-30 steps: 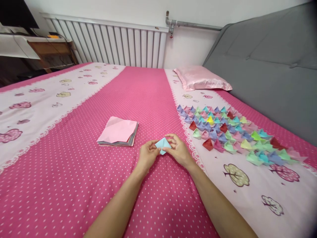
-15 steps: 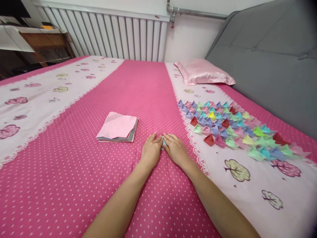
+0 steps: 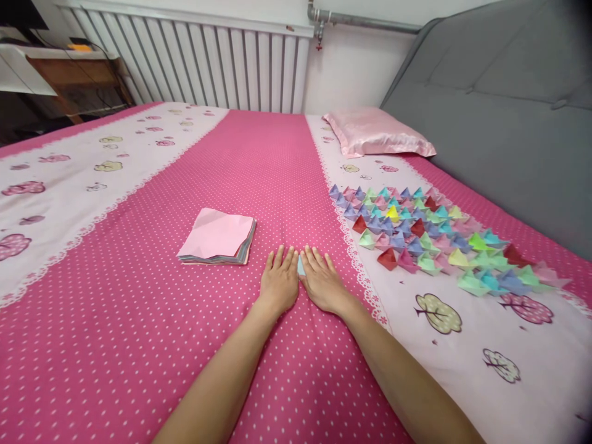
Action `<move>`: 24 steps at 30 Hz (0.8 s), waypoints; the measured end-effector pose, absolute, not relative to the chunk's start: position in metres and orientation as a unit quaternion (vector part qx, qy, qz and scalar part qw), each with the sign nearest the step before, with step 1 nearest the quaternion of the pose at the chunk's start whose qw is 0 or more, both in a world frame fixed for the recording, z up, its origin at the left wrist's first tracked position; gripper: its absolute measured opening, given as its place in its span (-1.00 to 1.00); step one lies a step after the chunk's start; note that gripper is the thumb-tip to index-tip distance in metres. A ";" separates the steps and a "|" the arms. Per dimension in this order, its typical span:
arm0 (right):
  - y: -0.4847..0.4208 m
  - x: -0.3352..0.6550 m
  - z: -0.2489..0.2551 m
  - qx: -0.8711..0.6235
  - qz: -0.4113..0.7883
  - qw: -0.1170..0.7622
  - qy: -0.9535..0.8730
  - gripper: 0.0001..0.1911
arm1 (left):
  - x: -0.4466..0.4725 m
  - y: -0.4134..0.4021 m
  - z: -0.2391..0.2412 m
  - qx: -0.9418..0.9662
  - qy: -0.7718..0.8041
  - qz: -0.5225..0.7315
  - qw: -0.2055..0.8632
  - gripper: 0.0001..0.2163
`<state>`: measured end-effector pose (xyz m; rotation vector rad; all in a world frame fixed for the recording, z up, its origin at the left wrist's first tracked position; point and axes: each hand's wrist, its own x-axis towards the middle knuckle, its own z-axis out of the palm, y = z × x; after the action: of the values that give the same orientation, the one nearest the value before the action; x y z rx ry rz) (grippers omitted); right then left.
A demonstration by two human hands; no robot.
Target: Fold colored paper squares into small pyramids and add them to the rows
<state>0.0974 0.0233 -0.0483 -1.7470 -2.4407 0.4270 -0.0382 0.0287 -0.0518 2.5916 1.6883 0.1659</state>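
My left hand [image 3: 279, 280] and my right hand [image 3: 322, 281] lie flat, side by side, on the pink dotted bedsheet [image 3: 139, 320], fingers stretched out. They press down on a light blue folded paper [image 3: 300, 266], of which only a thin sliver shows between them. A stack of square coloured papers [image 3: 216, 236] with a pink sheet on top lies just left of my left hand. Several folded paper shapes [image 3: 425, 237] in many colours are laid out in rows to the right of my right hand.
A pink satin pillow [image 3: 377, 132] lies at the head of the bed by the grey padded headboard [image 3: 499, 105]. A white radiator [image 3: 203, 65] runs along the far wall. A wooden shelf [image 3: 78, 80] stands at the far left.
A second ago both hands held the light blue paper up, pinching it. They have since laid it on the bed and flattened out over it.
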 end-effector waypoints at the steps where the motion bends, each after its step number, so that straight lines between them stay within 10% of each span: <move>1: 0.023 0.098 -0.048 -0.575 0.143 0.055 -0.804 -0.39 | -0.038 0.029 -0.052 0.835 0.547 0.057 0.025 -0.54; 24: 0.020 0.109 -0.040 -0.504 0.161 0.077 -0.845 -0.42 | -0.048 0.029 -0.044 0.840 0.534 0.086 0.036 -0.54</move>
<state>0.1090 0.0201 -0.0403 -1.5098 -2.5331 0.4823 -0.0477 0.0287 -0.0438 2.5816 1.6401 0.2632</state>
